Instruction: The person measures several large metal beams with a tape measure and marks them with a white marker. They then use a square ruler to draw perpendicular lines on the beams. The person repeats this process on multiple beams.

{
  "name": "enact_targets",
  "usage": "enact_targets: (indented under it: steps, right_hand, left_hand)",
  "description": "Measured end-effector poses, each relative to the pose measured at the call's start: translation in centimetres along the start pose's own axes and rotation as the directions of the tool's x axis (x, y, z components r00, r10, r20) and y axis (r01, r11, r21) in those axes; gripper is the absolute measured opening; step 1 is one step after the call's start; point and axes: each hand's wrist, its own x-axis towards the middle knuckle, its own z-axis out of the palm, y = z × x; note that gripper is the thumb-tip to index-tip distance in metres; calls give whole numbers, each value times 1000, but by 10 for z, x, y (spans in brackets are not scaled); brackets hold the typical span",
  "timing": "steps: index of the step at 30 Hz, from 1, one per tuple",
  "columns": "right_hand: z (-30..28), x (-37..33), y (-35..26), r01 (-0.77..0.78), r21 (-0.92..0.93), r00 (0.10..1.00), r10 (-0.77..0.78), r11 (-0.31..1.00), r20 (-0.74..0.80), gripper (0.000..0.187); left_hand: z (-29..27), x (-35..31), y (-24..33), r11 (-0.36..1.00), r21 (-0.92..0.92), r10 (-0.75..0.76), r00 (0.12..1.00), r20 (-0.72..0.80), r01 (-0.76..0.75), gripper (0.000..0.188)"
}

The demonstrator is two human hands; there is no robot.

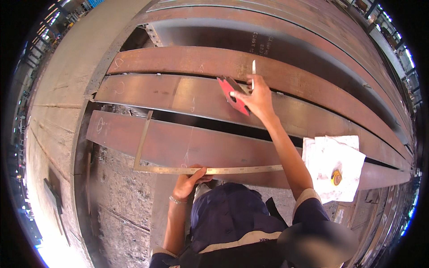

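My left hand (pixel 184 186) is closed at the near edge of the nearest steel beam (pixel 232 149), thumb and fingers pinching the long blade of a steel square (pixel 241 170). The square's short arm lies across the beam's top face, next to faint chalk marks. Over the middle beam (pixel 154 91), my right hand (pixel 260 100) grips a flat red block with dark edges (pixel 237 103), which looks like a welding magnet. A slim white marking stick (pixel 254 68) also stands up between the fingers of that hand.
Papers (pixel 333 154) lie on the beams at the right, with a yellow tape measure (pixel 336 177) on top. More long steel beams (pixel 214 60) run side by side beyond, with dark gaps between them. A concrete floor (pixel 53 102) stretches along the left.
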Motion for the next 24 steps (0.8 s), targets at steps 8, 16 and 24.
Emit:
enact_targets:
  steps: [8,16,24]
  right_hand:
    - [14,7,7,-1,58,997,-4,998,76,55]
    - [-9,15,102,-407,357,912,393,841,116,42]
    - [-10,-11,44,-229,179,953,258,957,-160,34]
  left_hand:
    - [19,-19,0,993,-57,92,981,-172,-104,29]
    - [16,-25,-8,992,11,124,974,-191,-124,31]
    - [8,-3,4,993,57,107,987,-117,-101,31]
